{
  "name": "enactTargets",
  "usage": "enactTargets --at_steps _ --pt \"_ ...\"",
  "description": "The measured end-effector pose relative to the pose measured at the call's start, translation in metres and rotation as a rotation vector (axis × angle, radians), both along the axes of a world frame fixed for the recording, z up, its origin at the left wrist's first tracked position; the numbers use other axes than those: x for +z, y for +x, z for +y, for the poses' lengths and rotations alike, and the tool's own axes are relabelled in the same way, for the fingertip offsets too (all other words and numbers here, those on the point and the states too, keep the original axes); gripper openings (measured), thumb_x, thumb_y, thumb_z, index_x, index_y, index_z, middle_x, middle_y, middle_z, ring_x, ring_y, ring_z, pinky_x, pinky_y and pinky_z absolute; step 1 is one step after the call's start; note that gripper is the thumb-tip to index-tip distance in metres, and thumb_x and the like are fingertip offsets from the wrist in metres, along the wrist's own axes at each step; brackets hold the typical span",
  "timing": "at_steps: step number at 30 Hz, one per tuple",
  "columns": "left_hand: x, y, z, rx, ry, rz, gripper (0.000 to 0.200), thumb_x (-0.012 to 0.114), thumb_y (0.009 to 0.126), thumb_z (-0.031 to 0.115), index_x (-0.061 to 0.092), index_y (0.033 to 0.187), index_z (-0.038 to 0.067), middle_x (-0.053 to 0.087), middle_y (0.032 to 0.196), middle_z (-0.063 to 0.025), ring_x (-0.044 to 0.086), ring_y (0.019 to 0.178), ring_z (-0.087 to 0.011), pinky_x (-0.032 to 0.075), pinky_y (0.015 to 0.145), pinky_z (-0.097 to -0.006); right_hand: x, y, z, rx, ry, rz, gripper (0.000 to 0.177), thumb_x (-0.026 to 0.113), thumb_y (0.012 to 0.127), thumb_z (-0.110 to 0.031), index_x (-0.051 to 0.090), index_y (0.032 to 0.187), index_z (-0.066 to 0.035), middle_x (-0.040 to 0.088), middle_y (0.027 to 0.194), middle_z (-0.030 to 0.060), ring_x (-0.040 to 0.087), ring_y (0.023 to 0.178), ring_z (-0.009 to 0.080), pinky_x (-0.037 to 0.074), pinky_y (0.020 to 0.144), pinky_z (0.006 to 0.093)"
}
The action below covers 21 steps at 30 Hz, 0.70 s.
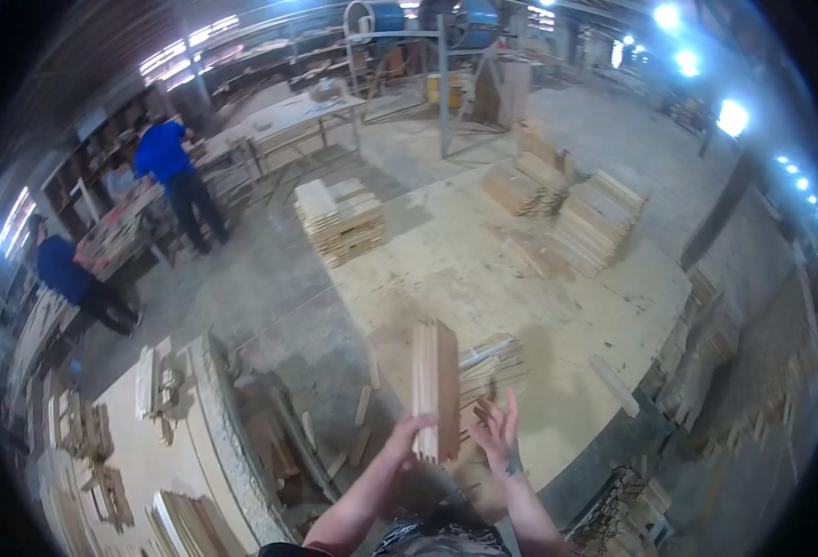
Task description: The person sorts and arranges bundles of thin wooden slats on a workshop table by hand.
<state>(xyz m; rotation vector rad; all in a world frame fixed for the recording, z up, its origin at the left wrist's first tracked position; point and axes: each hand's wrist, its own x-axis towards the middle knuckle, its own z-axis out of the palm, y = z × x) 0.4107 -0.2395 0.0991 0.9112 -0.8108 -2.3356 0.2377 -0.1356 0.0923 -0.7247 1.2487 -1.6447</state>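
Note:
A bundle of wooden slats (438, 390) stands out in front of me, its long side running away from my body. My left hand (411, 434) grips the near left edge of the bundle. To the right of it, my right hand (499, 433) is raised with its fingers spread, apart from the bundle and holding nothing. Behind that hand, several loose slats (493, 357) lie on the pale wooden board surface (428, 269). What the underside of the bundle rests on, if anything, is hidden.
Stacked slats (339, 218) stand at the board's far left, with more stacks (595, 223) at far right. A table (140, 446) with wood pieces is at left. Slat piles (623, 511) lie at lower right. Two people (172, 172) work at benches beyond.

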Motion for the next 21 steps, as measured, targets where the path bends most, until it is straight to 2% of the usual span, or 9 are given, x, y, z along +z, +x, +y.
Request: enactTargets --at_steps 1,4,8,11,14,16,18,19,21 --pt "-0.008 -0.007 -0.023 0.040 -0.027 -0.040 0.069 0.072 0.086 0.025 0.043 0.145 0.005 0.061 0.123 -0.0147 0.064 0.110 -0.0259 0.057 0.089 -0.0429 -0.008 -0.010 0.006 -0.052 -0.043 0.043 0.105 0.071 0.090 -0.002 -0.001 0.163 -0.024 0.039 0.151 0.0210 0.045 0.137 0.0349 0.042 0.110 0.0467" --pt "-0.006 -0.035 -0.107 0.171 -0.184 -0.098 0.072 0.070 0.086 0.023 0.039 0.148 0.007 0.058 0.129 -0.0152 0.061 0.115 -0.0272 0.054 0.094 -0.0444 -0.016 -0.032 0.036 -0.250 0.013 -0.065 0.108 0.075 0.087 -0.002 0.000 0.162 -0.021 0.041 0.149 0.0194 0.045 0.136 0.0338 0.040 0.110 0.0489" --pt "0.061 -0.075 -0.218 0.316 -0.461 -0.153 0.077 0.069 0.087 0.020 0.032 0.154 0.010 0.057 0.130 -0.0140 0.057 0.119 -0.0269 0.051 0.098 -0.0435 -0.068 -0.054 0.087 -0.503 0.370 0.321 0.102 0.080 0.081 -0.008 0.015 0.160 -0.010 0.041 0.146 0.0236 0.045 0.135 0.0372 0.039 0.112 0.0481" --pt "0.074 -0.096 -0.323 0.397 -0.565 -0.220 0.074 0.071 0.085 0.016 0.036 0.150 0.008 0.057 0.130 -0.0136 0.059 0.116 -0.0253 0.052 0.094 -0.0418 -0.106 -0.056 0.122 -0.521 0.626 0.767 0.097 0.082 0.079 -0.016 0.025 0.157 -0.005 0.039 0.146 0.0285 0.041 0.137 0.0426 0.036 0.115 0.0497" --pt "0.072 -0.116 -0.427 0.510 -0.556 -0.183 0.074 0.075 0.080 0.011 0.040 0.146 0.006 0.060 0.127 -0.0148 0.060 0.114 -0.0274 0.052 0.091 -0.0418 -0.109 -0.037 0.121 -0.510 0.778 0.761 0.096 0.083 0.078 -0.020 0.028 0.156 -0.005 0.035 0.148 0.0327 0.035 0.140 0.0481 0.033 0.117 0.0527" --pt "0.058 -0.119 -0.500 0.574 -0.578 -0.272 0.089 0.077 0.077 0.016 0.030 0.153 0.010 0.059 0.125 -0.0167 0.063 0.107 -0.0310 0.056 0.079 -0.0435 -0.101 -0.025 0.108 -0.473 0.870 0.758 0.102 0.084 0.078 -0.033 0.028 0.157 -0.003 0.023 0.156 0.0371 0.027 0.146 0.0510 0.030 0.119 0.0533" --pt "0.035 -0.118 -0.584 0.650 -0.598 -0.557 0.095 0.077 0.076 0.022 0.028 0.156 0.012 0.059 0.127 -0.0181 0.061 0.112 -0.0331 0.055 0.084 -0.0471 -0.093 -0.019 0.093 -0.422 0.958 0.813 0.105 0.085 0.077 -0.038 0.027 0.157 -0.002 0.019 0.157 0.0392 0.022 0.148 0.0522 0.030 0.119 0.0545" --pt "0.025 -0.121 -0.612 0.688 -0.606 -0.701 0.098 0.078 0.075 0.026 0.027 0.157 0.013 0.058 0.128 -0.0188 0.061 0.114 -0.0341 0.054 0.086 -0.0489 -0.073 -0.018 0.079 -0.376 1.082 0.896 0.100 0.079 0.080 -0.047 0.031 0.156 -0.003 0.026 0.156 0.0373 0.029 0.145 0.0513 0.034 0.116 0.0547" --pt "0.064 -0.128 -0.609 0.596 -0.526 -1.201 0.098 0.080 0.073 0.035 0.031 0.156 0.015 0.054 0.134 -0.0213 0.057 0.120 -0.0365 0.048 0.092 -0.0529 -0.027 -0.016 0.047 -0.269 1.331 1.051 0.095 0.067 0.086 -0.066 0.039 0.155 -0.006 0.039 0.153 0.0335 0.044 0.138 0.0494 0.042 0.110 0.0551"
